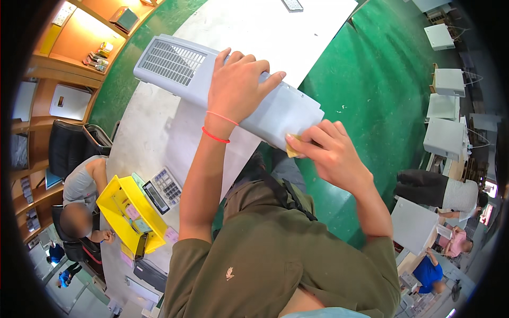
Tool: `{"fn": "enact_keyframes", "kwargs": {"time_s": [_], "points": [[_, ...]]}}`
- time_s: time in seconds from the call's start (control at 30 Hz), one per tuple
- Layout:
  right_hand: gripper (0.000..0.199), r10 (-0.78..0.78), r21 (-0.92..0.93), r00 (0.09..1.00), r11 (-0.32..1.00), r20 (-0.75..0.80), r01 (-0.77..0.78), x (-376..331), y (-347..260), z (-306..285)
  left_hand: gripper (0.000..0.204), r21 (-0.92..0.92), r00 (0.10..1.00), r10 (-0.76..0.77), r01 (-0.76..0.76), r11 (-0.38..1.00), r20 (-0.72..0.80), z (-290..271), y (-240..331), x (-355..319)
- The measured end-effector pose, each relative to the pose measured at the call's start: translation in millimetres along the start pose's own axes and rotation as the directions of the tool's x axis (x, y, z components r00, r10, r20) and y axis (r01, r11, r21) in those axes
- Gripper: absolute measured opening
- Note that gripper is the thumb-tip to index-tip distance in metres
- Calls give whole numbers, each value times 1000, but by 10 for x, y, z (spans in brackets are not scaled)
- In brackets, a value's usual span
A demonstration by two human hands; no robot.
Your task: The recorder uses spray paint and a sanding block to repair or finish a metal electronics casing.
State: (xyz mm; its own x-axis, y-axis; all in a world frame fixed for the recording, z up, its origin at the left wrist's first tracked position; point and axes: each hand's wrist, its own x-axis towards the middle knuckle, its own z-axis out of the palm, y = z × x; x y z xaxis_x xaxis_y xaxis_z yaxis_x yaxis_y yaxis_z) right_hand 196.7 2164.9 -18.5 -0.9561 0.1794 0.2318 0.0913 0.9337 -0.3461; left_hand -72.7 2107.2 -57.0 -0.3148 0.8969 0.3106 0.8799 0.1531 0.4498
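A long light-grey casing (281, 113) with a slotted grille at its far-left end lies slantwise across the white table, its near-right end jutting past the edge. My left hand (239, 85) is closed over its middle, with fingers on the far edge and thumb spread along the top. Against the near-right end, my right hand (334, 153) pinches a small folded yellow piece (292, 146), which touches the casing's corner. Whether this piece is sandpaper or a sponge I cannot tell.
On the white table (140, 119) to the left are a calculator (163, 188) and a yellow bin (127, 212) holding papers. A person (85, 185) sits beyond the bin. Wooden shelves (79, 53) line the far left. White boxy units (445, 138) and several people are at right.
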Motion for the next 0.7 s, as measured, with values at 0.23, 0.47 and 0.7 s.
{"fn": "enact_keyframes", "kwargs": {"time_s": [0.23,0.47,0.7], "points": [[43,-17,-15,1000,1000,22,18,59,22,27,43,9,1000,14,-14,1000,-26,21,-14,-3],[54,6,4,1000,1000,5,-6,9,2,2,44,22,1000,21,-21,1000,-17,7,-3,10],[45,10,-11,1000,1000,26,-10,-2,11,-29,44,15,1000,16,-15,1000,-27,27,-18,4]]}}
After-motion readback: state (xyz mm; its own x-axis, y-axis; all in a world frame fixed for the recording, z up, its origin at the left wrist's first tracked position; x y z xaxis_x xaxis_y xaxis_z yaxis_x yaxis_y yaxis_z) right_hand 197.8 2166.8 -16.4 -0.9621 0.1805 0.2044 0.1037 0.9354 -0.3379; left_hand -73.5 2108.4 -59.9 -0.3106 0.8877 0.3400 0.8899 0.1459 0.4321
